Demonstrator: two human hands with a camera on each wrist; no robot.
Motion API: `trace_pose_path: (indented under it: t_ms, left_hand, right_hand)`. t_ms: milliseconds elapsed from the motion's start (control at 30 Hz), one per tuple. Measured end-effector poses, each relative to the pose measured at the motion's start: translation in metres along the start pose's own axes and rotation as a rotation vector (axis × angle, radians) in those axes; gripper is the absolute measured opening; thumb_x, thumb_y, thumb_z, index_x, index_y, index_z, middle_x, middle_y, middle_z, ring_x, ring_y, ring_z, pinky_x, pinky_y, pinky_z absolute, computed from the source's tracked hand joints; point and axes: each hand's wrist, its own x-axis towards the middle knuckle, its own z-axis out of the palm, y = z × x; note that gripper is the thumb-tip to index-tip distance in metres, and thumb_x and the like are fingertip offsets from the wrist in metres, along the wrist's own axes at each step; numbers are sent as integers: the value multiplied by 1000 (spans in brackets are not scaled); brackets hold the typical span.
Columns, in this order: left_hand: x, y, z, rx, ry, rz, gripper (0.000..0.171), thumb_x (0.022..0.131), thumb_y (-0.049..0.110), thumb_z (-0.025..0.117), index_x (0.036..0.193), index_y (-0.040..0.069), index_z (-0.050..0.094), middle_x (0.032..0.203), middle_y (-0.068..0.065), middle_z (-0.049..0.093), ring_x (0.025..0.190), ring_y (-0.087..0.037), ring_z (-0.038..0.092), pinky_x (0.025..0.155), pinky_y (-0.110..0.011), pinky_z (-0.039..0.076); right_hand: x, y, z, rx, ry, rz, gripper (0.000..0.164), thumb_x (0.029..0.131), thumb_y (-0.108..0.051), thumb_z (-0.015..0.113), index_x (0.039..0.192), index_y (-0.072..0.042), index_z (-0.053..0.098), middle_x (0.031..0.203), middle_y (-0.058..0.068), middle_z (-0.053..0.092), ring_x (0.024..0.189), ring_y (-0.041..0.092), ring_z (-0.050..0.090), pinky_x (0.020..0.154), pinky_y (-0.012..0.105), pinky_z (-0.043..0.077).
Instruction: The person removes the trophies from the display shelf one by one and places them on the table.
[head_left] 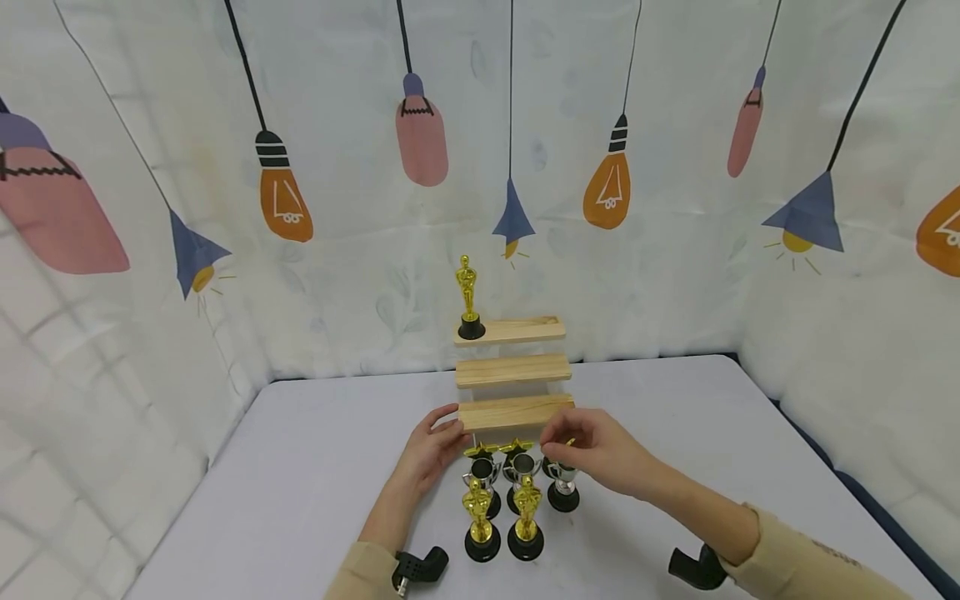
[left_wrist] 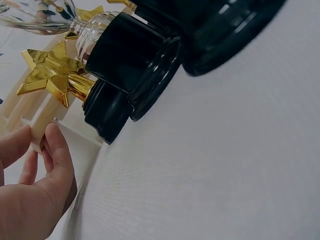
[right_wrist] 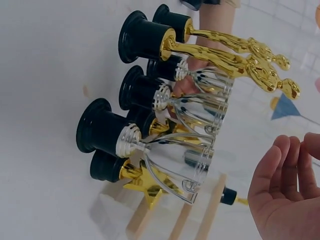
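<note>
My left hand (head_left: 431, 450) pinches the left end of the lowest wooden shelf board (head_left: 517, 412); in the left wrist view, thumb and fingers lie around the board's end (left_wrist: 41, 131). My right hand (head_left: 603, 452) hovers by the right end of that board, above a silver cup trophy (right_wrist: 175, 160). Its fingers are loosely bent, with nothing visible between them. Between the hands stand two more silver cups (head_left: 523, 468), gold star trophies (left_wrist: 52, 72) and, at the front, two gold figure trophies (head_left: 527, 508). The right hand partly hides the rearmost trophy on that side.
A three-tier wooden stand rises behind the trophies, with a middle board (head_left: 513, 370) and a top board (head_left: 525, 331). One gold figure trophy (head_left: 467, 296) stands at the top board's left end. White cloth covers the table (head_left: 315, 500); patterned curtains (head_left: 345, 250) hang around it.
</note>
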Motion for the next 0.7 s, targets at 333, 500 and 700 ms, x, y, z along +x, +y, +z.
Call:
trace_pose_path:
  t_ms: [333, 500, 700]
  left_hand:
    - [0, 1, 1, 17, 19, -8, 51, 103, 0, 60, 149, -5, 39, 119, -19, 61, 94, -18, 67, 87, -29, 58]
    - [0, 2, 2, 6, 26, -17, 50, 103, 0, 60, 149, -4, 40, 117, -17, 62, 93, -17, 67, 87, -29, 58]
    - [0, 3, 2, 7, 26, -17, 50, 102, 0, 61, 148, -4, 41, 116, -18, 62, 93, -17, 67, 87, -30, 58]
  right_hand:
    - [12, -3, 4, 44, 16, 78, 16, 102, -15, 66, 111, -1, 66, 103, 19, 65, 90, 43, 63, 76, 42, 60]
    - [21, -1, 7, 100, 48, 117, 22, 103, -14, 65, 114, 5, 63, 102, 22, 64, 87, 29, 64, 77, 38, 59]
    - [30, 1, 12, 106, 72, 133, 21, 102, -14, 66, 113, 4, 64, 96, 17, 64, 84, 26, 62, 73, 30, 58]
